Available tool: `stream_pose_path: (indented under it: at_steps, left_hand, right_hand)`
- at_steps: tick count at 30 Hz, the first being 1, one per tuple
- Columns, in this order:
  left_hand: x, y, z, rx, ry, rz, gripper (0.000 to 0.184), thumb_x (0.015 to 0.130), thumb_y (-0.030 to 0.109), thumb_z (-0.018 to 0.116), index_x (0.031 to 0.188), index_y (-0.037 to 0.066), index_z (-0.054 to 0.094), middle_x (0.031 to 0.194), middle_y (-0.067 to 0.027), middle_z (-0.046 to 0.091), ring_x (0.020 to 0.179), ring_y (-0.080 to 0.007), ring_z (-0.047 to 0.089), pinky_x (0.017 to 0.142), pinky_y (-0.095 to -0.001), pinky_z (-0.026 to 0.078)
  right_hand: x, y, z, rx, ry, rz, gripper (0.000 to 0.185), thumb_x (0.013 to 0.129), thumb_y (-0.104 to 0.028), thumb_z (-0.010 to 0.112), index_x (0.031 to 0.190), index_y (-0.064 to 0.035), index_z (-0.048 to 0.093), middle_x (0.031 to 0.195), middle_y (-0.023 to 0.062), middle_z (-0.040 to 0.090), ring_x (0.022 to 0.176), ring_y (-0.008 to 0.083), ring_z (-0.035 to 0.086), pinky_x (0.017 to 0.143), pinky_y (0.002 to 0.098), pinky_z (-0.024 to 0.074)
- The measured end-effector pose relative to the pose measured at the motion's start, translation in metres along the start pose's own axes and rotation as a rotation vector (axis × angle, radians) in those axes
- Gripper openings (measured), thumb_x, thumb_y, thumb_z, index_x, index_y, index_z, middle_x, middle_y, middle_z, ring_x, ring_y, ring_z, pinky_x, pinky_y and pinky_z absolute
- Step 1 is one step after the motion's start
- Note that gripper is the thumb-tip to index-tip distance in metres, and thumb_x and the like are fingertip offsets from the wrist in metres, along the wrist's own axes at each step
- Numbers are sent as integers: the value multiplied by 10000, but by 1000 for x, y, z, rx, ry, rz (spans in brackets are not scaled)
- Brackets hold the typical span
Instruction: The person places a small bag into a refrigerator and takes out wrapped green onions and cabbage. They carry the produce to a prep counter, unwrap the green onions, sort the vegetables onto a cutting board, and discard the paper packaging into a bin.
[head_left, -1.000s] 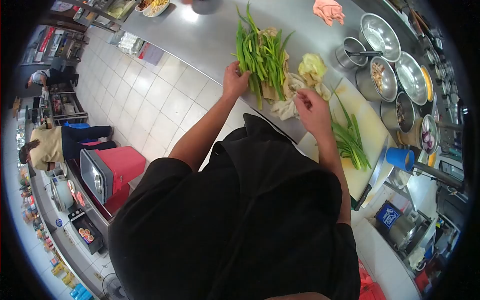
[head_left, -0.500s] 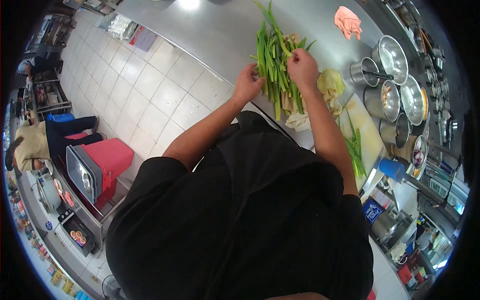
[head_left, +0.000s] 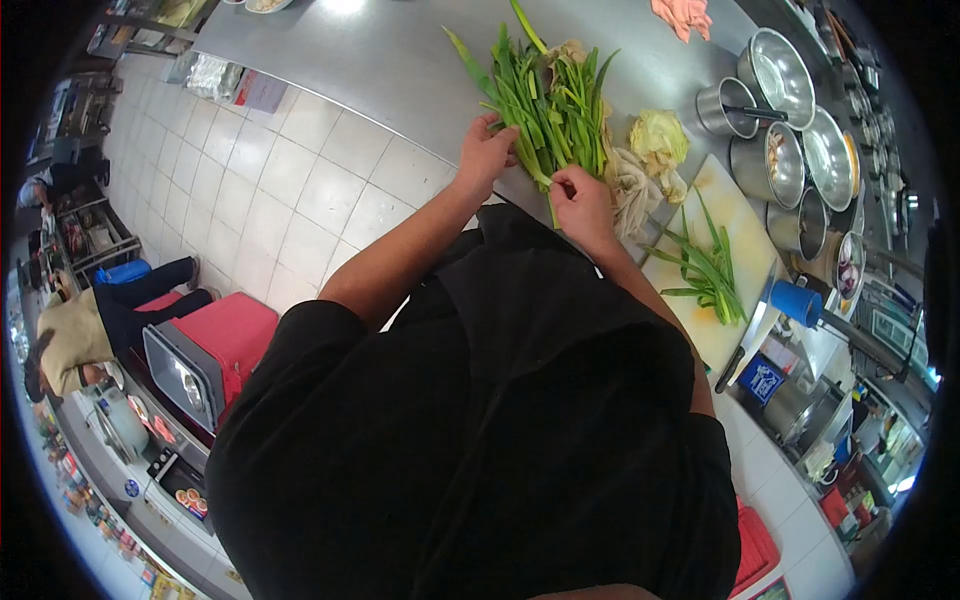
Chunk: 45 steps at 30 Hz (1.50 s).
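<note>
A pile of long green onions [head_left: 570, 110] lies on the steel counter, leaf tips pointing away from me. My left hand [head_left: 487, 152] is at the pile's left side, fingers curled around some stalks whose leaves lean out to the left. At the near end, my right hand [head_left: 582, 207] pinches the lower end of a green stalk between thumb and fingers. Just right of the pile are a crumpled beige cloth [head_left: 632, 195] and a pale cabbage-like head [head_left: 660, 138]. A smaller bunch of green onions [head_left: 712, 270] rests on the white cutting board [head_left: 712, 335].
A knife [head_left: 742, 350] lies along the board's right edge. Steel pots [head_left: 765, 165] and bowls [head_left: 780, 75] line the counter's right side. A pink cloth [head_left: 685, 15] is at the back. Another person [head_left: 75, 325] bends near a red-and-grey bin [head_left: 225, 345] at left.
My right hand has come down from the upper part of the pile to its near end. Leaves by my left hand now lean left. The whole view has shifted slightly.
</note>
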<state>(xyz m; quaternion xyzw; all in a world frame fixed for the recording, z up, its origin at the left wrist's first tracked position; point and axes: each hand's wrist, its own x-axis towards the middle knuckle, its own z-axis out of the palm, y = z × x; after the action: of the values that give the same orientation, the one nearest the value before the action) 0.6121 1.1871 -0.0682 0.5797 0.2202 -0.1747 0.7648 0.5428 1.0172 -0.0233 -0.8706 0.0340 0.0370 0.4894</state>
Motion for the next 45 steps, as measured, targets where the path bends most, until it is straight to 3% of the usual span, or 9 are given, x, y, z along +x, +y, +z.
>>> stream_pose_path:
  at_steps: [7,13,14,20,23,32,38,41,45]
  left_hand:
    - [8,-16,9,186,75,114,619,843,48,676,1379,-40,380,1041,-131,647,918,-201,633,743,-317,516]
    - [7,-20,13,34,98,81,535,871,71,621,1357,-24,418,1036,-124,639,879,-205,632,734,-314,513]
    - [5,-16,14,3,91,66,521,897,67,596,1374,-13,402,1055,-120,633,891,-204,629,746,-307,510]
    - [-2,-1,12,-257,28,-45,395,960,158,513,1329,24,463,994,-79,617,826,-158,584,666,-290,472]
    - [-3,3,14,-185,25,-39,351,963,182,524,1281,34,509,976,-48,622,839,-152,586,696,-302,476]
    - [-5,15,9,-139,-181,29,308,982,215,527,1237,46,564,1039,-62,641,931,-173,605,801,-350,484]
    - [-1,12,-4,-32,-94,27,326,995,243,522,1247,40,557,1060,-81,649,951,-198,611,804,-349,485]
    - [1,7,-3,-8,-112,23,336,999,255,519,1256,41,550,1044,-79,652,948,-195,612,797,-349,485]
    - [2,3,7,13,-129,60,339,974,229,565,1253,37,555,1035,-70,660,911,-179,620,765,-319,489]
  right_hand:
    - [4,-4,4,-57,-204,-38,119,840,-125,650,907,-28,663,781,178,675,737,361,669,673,394,526]
    - [55,-22,8,-365,91,-339,290,848,-178,665,1090,-19,665,965,168,669,885,327,675,770,423,533]
    - [61,-31,9,-482,-102,-223,460,837,-243,678,1221,-3,597,1103,179,637,1018,339,640,842,451,521]
    - [61,-44,27,-708,-242,-89,767,792,-287,719,1385,54,372,1193,226,583,1107,378,587,864,454,525]
    - [65,-39,38,-753,-131,-158,674,729,-222,795,1210,89,441,1120,247,578,1055,370,603,858,427,532]
    - [95,-22,45,-855,-41,-201,381,788,-181,694,1055,59,569,905,217,655,879,350,679,747,415,571]
    - [100,-21,4,-504,-142,-76,202,820,-116,669,980,-2,624,841,168,671,751,249,684,640,371,556]
    - [106,-11,-22,262,-315,376,184,836,-75,684,986,6,615,792,101,643,650,178,623,550,326,517]
    - [97,3,-54,624,-379,465,147,843,-33,680,973,-2,617,772,52,617,597,131,565,495,269,469]
